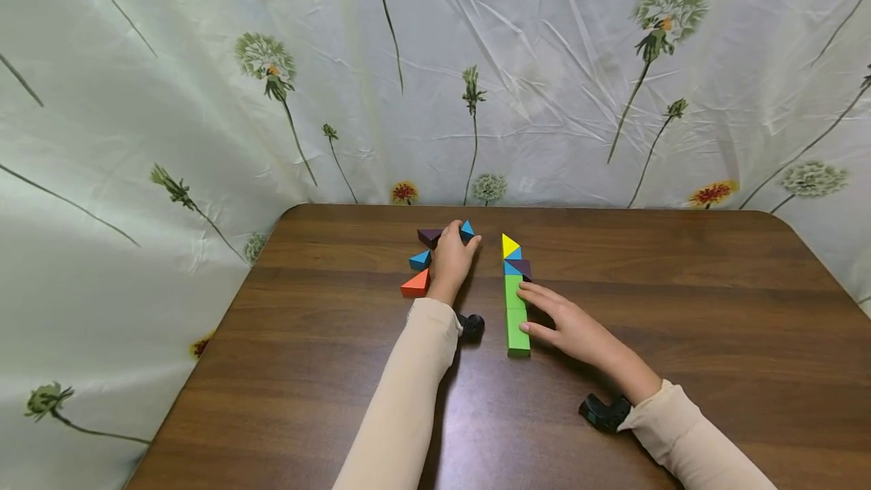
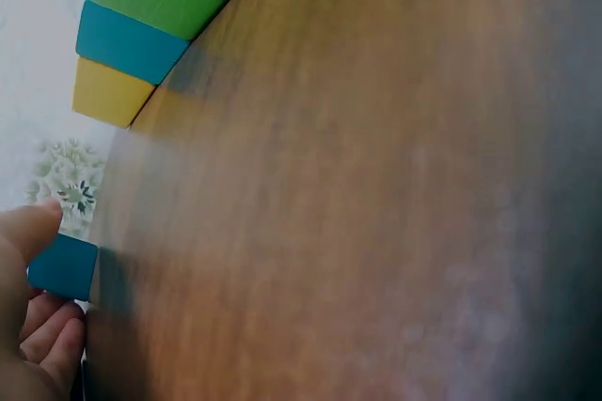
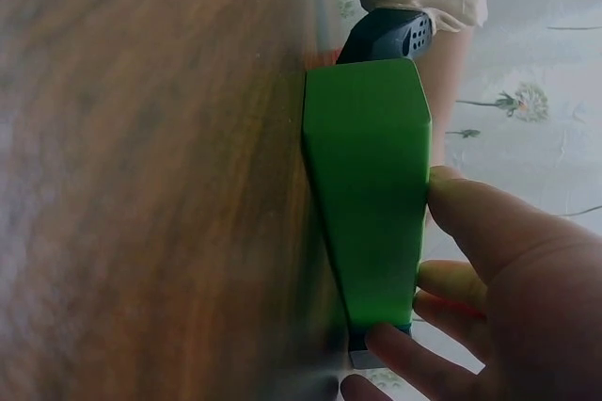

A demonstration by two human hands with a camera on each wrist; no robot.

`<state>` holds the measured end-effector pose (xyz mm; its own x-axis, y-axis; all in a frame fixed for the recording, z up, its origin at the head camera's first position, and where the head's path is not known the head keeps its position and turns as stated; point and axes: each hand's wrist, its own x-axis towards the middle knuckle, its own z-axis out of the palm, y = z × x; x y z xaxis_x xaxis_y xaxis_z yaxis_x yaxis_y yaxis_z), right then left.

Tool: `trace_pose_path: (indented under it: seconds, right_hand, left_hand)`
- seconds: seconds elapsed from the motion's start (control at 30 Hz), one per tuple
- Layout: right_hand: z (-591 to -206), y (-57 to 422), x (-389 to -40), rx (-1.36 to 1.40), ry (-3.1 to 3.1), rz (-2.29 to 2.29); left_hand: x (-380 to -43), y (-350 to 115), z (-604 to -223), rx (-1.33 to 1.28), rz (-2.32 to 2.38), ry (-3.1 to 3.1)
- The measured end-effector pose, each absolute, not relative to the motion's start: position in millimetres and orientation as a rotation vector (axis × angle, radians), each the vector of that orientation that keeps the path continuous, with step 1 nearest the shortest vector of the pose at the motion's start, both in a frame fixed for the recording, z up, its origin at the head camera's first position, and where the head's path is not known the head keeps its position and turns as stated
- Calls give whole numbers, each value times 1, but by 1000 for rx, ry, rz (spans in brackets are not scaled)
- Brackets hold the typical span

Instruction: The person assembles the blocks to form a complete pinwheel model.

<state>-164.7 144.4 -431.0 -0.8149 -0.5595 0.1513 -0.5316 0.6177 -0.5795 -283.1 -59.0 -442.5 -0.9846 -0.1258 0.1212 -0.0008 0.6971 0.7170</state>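
Observation:
My left hand is at the far side of the table, its thumb and fingers on either side of a blue triangular block. The left wrist view has that blue block between thumb and fingers. With fingers extended, my right hand rests along the right side of two green blocks set end to end. In the right wrist view the thumb is at the edge of the near green block. Beyond the green blocks, a yellow triangular block, blue ones and a dark purple one continue the row.
Left of my left hand lie a dark purple triangular block, a blue one and an orange-red one. A flower-patterned curtain hangs behind the brown wooden table. Black devices sit at both wrists.

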Motion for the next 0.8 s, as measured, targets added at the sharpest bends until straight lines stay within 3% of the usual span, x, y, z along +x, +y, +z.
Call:
trace_pose_path:
  seconds: [0.27, 0.8]
  right_hand:
    - [-431, 143, -165, -930, 2775, -965]
    - [-431, 145, -165, -927, 2779, -960]
  left_hand:
    - [-282, -60, -442, 97, -1121, -2754]
    - [-270, -61, -445, -212, -1326, -2720]
